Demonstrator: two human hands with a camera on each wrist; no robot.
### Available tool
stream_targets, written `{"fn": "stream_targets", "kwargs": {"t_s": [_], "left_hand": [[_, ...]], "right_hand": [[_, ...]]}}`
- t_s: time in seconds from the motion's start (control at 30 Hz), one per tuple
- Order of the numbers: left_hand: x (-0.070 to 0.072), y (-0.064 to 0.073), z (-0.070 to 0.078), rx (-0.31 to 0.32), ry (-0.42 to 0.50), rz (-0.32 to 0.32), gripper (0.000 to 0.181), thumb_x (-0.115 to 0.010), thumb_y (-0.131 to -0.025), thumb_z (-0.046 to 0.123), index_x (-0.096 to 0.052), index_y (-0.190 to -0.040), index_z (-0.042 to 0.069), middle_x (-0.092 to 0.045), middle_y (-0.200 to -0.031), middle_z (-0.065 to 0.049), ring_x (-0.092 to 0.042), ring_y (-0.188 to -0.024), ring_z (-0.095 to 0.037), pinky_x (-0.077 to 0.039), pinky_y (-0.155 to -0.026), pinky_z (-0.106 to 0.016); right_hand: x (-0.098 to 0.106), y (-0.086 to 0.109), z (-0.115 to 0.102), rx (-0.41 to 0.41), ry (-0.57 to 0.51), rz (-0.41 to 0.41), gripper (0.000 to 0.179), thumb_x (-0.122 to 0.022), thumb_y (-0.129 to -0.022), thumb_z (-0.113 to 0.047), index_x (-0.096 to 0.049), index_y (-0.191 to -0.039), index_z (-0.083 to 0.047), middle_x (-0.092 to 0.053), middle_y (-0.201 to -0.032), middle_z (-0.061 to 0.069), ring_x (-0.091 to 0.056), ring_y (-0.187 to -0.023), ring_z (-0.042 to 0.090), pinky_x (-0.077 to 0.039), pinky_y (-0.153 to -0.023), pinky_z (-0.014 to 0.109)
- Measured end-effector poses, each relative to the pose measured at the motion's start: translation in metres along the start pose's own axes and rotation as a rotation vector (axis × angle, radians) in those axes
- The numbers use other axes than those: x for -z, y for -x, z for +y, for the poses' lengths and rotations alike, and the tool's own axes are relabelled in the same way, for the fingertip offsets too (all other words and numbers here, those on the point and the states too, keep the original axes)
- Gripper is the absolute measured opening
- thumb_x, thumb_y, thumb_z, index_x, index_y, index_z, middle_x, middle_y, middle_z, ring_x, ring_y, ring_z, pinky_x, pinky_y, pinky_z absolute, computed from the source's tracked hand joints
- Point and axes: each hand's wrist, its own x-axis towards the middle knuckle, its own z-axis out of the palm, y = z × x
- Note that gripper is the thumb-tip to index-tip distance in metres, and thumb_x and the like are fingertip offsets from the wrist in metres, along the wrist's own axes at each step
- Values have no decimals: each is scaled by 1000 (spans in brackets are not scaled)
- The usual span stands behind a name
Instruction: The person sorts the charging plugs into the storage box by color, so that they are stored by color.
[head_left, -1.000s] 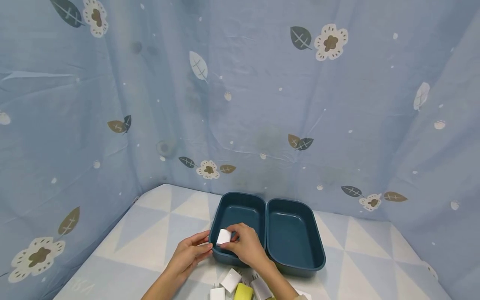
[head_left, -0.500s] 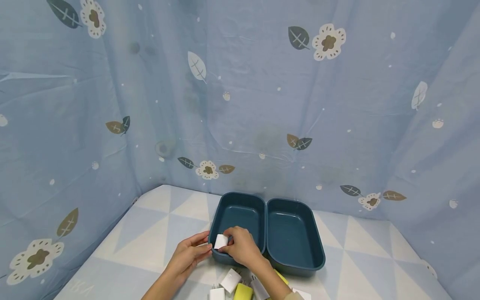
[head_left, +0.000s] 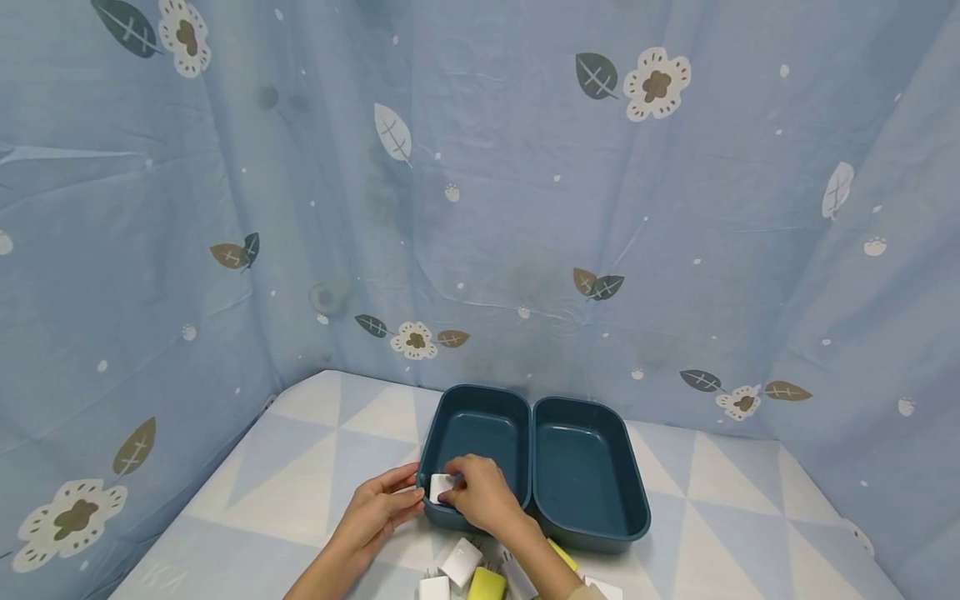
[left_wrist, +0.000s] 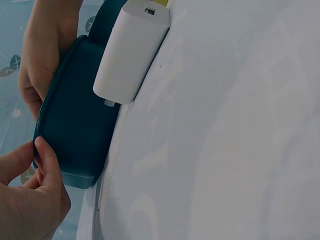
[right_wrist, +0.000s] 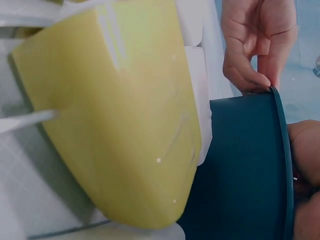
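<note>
Two dark teal rectangular containers stand side by side, a left container and a right container. With thumb and fingertips, my left hand pinches the rim at the left container's near left corner, clear also in the left wrist view. My right hand reaches inside that same container and pinches a white charger low in the near left corner. Its fingers cover the charger's right side. In the right wrist view, the container wall hides most of the right hand.
Several chargers with prongs lie in front of the containers, among them a white charger and a yellow charger, partly under the right forearm. A blue floral curtain hangs behind the table, which has a triangle-patterned cover.
My right hand has lowered the white charger deeper into the left container's near left corner, moving slightly left. My left hand has stayed on the rim.
</note>
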Motion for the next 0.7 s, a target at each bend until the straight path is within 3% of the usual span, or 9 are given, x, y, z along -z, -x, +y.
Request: {"fn": "stream_targets", "kwargs": {"t_s": [0.33,0.7], "left_hand": [[-1,0,0,-1,-10,12,59,-64,-82,-5,-37,-134,-13,-49,-115,-18,-60,-87,-18,-54,-81,-29],[-1,-2,-2,-2,1,34,59,-65,-81,-6,-38,-133,-13,-49,-110,-15,-59,-85,-17,-54,-80,-30]], "right_hand": [[26,17,-5,4,-101,27,35,-73,-81,-24,-66,-111,-9,-63,-100,3,-58,-76,4,-50,-59,19],[61,59,-1,15,-161,76,33,-71,-81,-33,-65,-111,-20,-61,-102,-8,-55,-74,4,-52,-62,21]]}}
